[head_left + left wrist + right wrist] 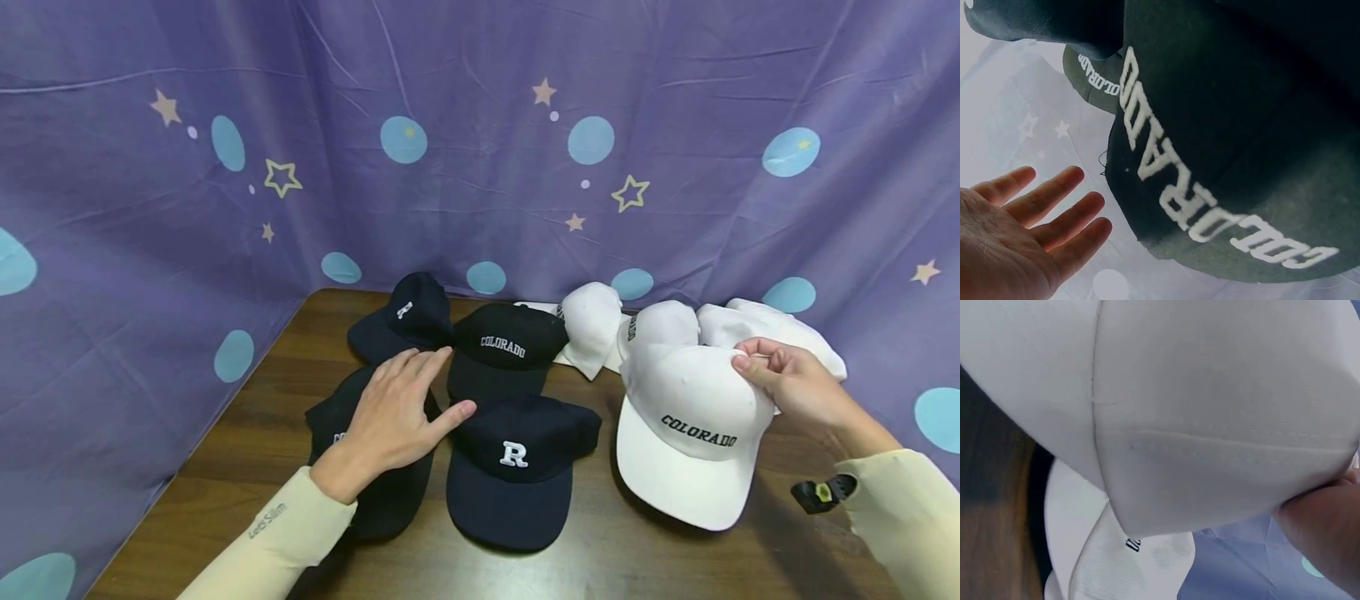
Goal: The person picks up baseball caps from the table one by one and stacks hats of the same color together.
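Note:
My right hand [798, 387] pinches the back edge of a white COLORADO cap [697, 400], whose brim points toward me. In the right wrist view, the thumb [1329, 531] presses against the edge of that white crown. My left hand [393, 417] is held with straight fingers over a black COLORADO cap [382, 500], partly hiding it. The left wrist view shows the palm [1004, 250] beside this black cap [1241, 156], with nothing in it. Right of the left hand lies a navy cap with an R [517, 467].
Behind are another navy R cap [412, 312] and a black COLORADO cap [510, 342]. Several white caps [592, 321] line the back right of the wooden table [600, 567]. A purple curtain [480, 208] with stars and dots hangs behind the table and along its left side.

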The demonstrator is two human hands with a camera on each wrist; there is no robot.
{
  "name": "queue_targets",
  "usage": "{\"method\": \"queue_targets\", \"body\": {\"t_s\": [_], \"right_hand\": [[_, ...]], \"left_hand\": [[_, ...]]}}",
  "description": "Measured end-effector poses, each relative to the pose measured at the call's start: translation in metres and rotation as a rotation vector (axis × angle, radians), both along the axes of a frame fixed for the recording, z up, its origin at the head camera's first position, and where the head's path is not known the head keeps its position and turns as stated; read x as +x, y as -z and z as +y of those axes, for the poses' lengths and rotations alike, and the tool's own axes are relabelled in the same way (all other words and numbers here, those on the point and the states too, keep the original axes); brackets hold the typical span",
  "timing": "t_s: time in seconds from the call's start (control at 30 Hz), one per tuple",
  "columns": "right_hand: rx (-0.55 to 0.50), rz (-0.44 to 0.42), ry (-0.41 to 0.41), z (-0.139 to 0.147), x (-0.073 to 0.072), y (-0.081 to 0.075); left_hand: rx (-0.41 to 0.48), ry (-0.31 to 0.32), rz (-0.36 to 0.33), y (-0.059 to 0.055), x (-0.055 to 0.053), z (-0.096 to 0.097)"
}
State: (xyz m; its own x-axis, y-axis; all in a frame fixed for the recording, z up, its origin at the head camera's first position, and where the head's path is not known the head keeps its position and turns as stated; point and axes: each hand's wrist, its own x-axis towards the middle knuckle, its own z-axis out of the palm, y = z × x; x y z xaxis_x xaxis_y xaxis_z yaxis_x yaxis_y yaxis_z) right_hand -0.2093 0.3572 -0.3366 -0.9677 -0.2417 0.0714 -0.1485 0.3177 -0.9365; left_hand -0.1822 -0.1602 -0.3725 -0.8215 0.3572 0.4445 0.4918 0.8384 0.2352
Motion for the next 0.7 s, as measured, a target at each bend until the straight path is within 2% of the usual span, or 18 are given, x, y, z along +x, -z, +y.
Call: {"method": "queue_targets", "body": {"t_s": [0.43, 0.7], "right_hand": [[-0.22, -0.031, -0.244, 0.004, 0.012, 0.022], [-0.202, -0.067, -0.365, 0.005, 0.009, 0.041]], "left_hand": [[-0.015, -0.007, 0.008, -0.001, 0.0, -0.004], [-0.018, -0.011, -0.001, 0.001, 0.001, -0.003]]}}
